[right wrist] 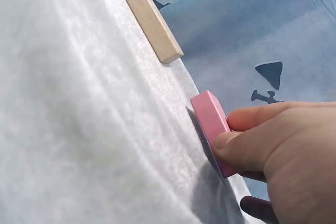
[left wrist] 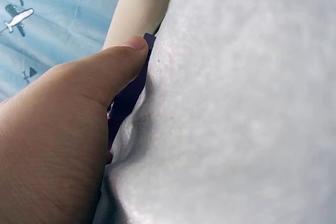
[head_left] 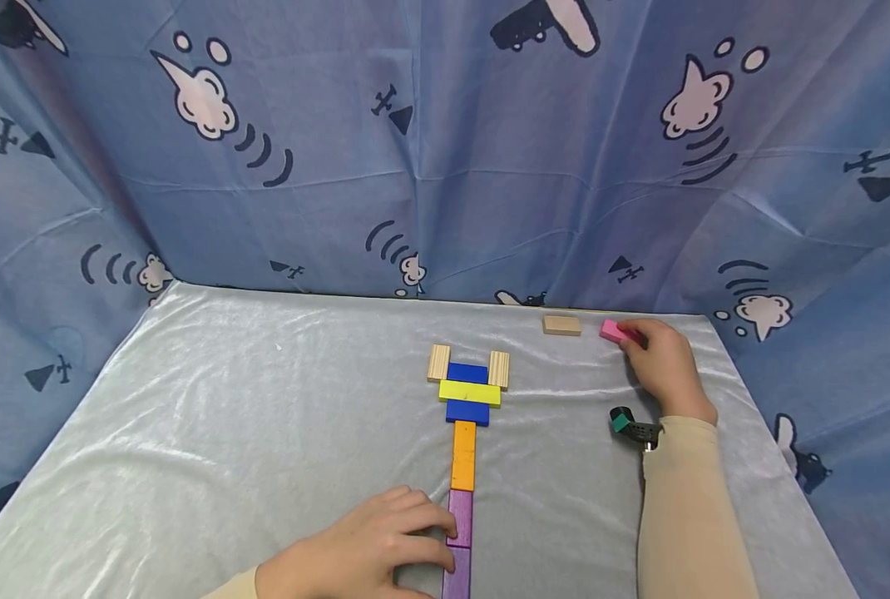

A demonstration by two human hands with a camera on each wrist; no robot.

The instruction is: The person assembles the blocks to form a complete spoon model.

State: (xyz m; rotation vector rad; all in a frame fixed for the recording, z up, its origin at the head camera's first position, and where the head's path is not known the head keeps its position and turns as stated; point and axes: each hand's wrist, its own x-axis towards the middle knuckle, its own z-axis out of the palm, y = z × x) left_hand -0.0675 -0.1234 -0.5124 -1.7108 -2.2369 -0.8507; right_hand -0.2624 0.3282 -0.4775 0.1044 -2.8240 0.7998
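At the back right my right hand (head_left: pixel 667 366) pinches a pink wooden block (right wrist: pixel 211 121) between thumb and fingers, close over the cloth. A plain wooden block (head_left: pixel 561 325) lies to its left. My left hand (head_left: pixel 373 545) is low in the head view, its fingertips touching the left side of two purple blocks (head_left: pixel 460 517) laid end to end. In the left wrist view the thumb (left wrist: pixel 118 66) lies along a dark purple block. Beyond the purple blocks, the line continues with an orange block (head_left: pixel 463 456), then blue, yellow and blue blocks laid crosswise, flanked by two upright-pointing plain blocks (head_left: pixel 439 363).
A pale, wrinkled cloth (head_left: pixel 265 399) covers the table. Behind it and along both sides hangs a blue patterned curtain (head_left: pixel 452 125). The wrist camera (head_left: pixel 632 426) sticks out to the left of the right wrist, over the cloth.
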